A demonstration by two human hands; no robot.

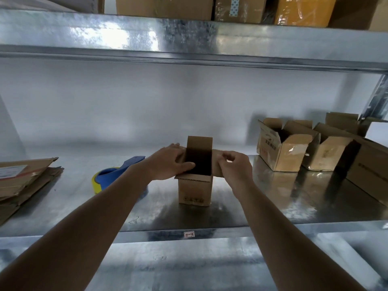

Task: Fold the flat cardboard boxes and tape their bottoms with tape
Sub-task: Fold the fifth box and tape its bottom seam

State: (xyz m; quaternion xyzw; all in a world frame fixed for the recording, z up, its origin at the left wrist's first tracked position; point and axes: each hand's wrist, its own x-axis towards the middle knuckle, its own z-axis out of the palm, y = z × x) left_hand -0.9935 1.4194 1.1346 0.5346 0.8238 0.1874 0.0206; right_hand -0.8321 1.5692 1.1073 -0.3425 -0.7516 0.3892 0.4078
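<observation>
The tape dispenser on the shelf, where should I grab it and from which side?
Grip the tape dispenser by its blue handle, which sticks up and back to the right toward the small box. Probably come from above with the left hand, since it lies left of the box; the yellow roll at the near-left end looks awkward to hold.

A storeroom or packing area is suggested, though little is shown; galvanised metal shelving is stacked with taped cartons and flattened cardboard.
</observation>
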